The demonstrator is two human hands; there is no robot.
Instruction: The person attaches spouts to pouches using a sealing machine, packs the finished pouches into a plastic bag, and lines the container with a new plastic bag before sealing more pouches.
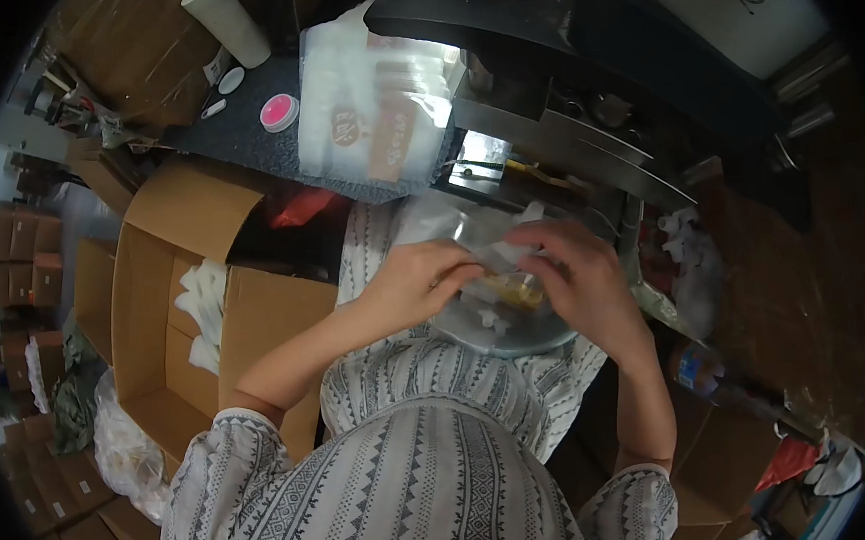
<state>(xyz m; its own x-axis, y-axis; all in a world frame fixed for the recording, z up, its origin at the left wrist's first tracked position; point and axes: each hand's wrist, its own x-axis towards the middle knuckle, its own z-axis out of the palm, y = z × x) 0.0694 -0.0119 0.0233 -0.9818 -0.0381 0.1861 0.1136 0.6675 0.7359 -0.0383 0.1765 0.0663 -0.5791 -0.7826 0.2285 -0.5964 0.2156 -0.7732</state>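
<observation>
A clear plastic bag (431,218) hangs from the pinched fingers of my left hand (415,281), above my lap. Close by on the right, my right hand (584,279) has its fingers bent round a small whitish piece (516,254) whose shape is blurred. Under both hands a round metal bowl (508,344) rests on my lap, with small white pieces (493,321) and something yellow (519,292) in it.
An open cardboard box (176,282) with white items (205,304) stands at the left. Printed plastic bags (368,115), a pink round container (279,113) and a white cup (225,19) are on the dark table (250,152). A dark machine (564,109) stands ahead.
</observation>
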